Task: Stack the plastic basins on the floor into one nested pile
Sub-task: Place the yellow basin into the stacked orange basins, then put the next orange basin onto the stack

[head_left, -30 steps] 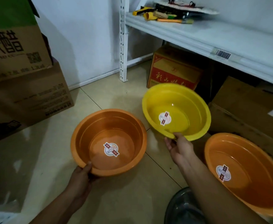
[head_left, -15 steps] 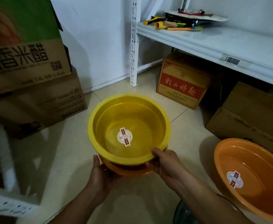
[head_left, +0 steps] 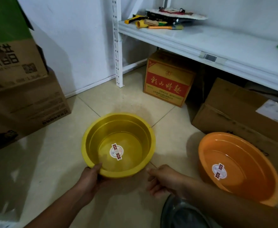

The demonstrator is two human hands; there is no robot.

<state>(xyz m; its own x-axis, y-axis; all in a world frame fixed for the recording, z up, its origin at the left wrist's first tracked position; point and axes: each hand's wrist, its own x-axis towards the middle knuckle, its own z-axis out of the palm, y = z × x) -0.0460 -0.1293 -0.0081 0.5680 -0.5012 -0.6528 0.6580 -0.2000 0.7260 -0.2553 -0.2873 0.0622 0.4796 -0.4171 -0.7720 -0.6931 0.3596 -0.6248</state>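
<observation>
Since half a second ago: yellow basin (head_left: pixel 118 145) lowered fully, orange rim beneath no longer showing; right hand (head_left: pixel 163 180) drawn off the rim. Now sitting on the floor (head_left: pixel 52 162), upright, sticker (head_left: pixel 116 151) flat in the bottom. Whether another basin lies nested beneath, impossible to tell from this angle.

Left hand (head_left: pixel 89 177) clamped on the near rim, thumb hooked over the lip, other fingers hidden under the edge. Right hand loosely curled, holding nothing, just clear of the rim on the side opposite the left grip.

Orange basin (head_left: pixel 237 167) well off beyond the free hand, tilted toward the camera, its far side close against a carton (head_left: pixel 233 112); whether touching, unclear. Not yet in the pile.

Judged from the look of it: thin moulded plastic, light, stiff enough at the rolled rim but likely to flex in the wall; glossy, so probably slick under a flat palm. Best hold at the rim, thumb inside, fingers under the lip, as the left grip shows. One hand likely enough for the lift; a second at the opposite rim to keep it level on the way in.

Next step, by that reading: free hand out to the near rim of the orange basin, then a decision on which goes inside which, the orange looking the wider of the two.
</observation>
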